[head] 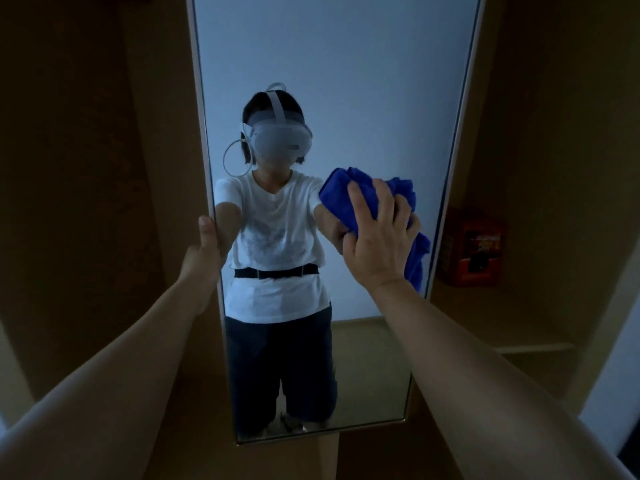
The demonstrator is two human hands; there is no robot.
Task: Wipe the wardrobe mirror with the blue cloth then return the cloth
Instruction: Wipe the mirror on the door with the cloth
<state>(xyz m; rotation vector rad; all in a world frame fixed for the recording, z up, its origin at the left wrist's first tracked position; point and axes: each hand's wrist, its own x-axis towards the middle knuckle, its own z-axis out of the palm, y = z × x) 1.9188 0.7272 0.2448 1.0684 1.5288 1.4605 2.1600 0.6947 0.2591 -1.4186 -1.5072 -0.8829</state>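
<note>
A tall wardrobe mirror [346, 64] in a pale frame fills the middle of the view. My right hand [379, 240] grips a bunched blue cloth [349, 195] and presses it against the glass on the mirror's right side, at mid height. A tail of the cloth hangs down by the right frame edge. My left hand [204, 251] holds the mirror's left frame edge, thumb on the front. The glass reflects a person in a white shirt wearing a headset.
Brown wardrobe panels [104, 168] flank the mirror on both sides. A red-orange box [472, 247] sits on a shelf to the right of the mirror. A pale wall edge [609, 393] shows at lower right. The room is dim.
</note>
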